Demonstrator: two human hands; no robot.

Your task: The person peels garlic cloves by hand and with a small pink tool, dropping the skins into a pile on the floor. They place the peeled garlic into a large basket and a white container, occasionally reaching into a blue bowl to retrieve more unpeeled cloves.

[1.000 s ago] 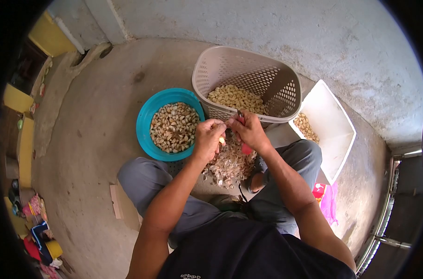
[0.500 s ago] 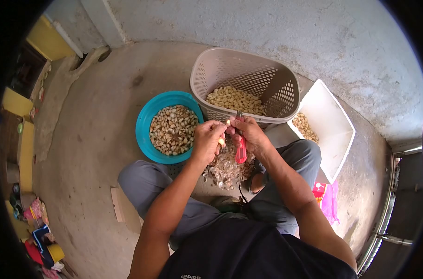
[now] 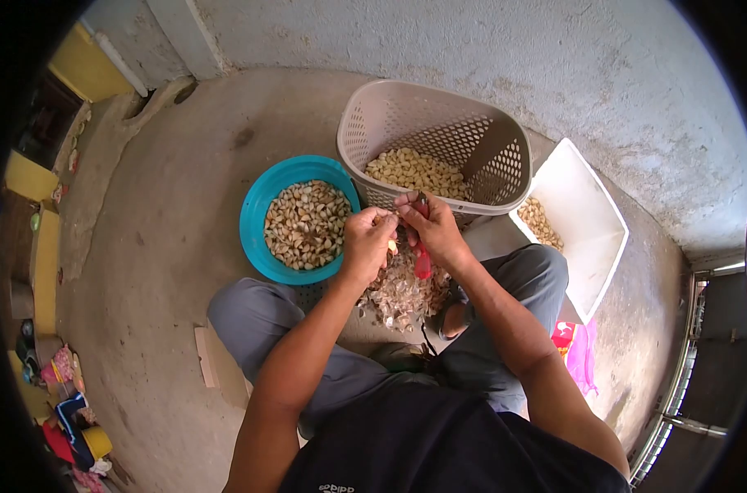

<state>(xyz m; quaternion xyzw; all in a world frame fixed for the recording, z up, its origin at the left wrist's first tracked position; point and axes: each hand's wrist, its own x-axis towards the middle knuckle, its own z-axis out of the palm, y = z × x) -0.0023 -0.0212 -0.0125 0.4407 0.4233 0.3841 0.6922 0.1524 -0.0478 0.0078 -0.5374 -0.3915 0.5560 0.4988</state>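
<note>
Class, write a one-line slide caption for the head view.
Left hand holds a garlic clove; right hand works it with a red-handled knife.

Light: soft, even daylight, brightest on the wall (image 3: 603, 74) and white bin (image 3: 583, 205) | Shadows: faint, diffuse under the basket (image 3: 435, 123) and legs | Glare: none of note | Distortion: strong fisheye, black vignette round the frame, floor (image 3: 160, 246) curved | Focus: centre sharp, edges soft, left-side clutter smeared.
</note>
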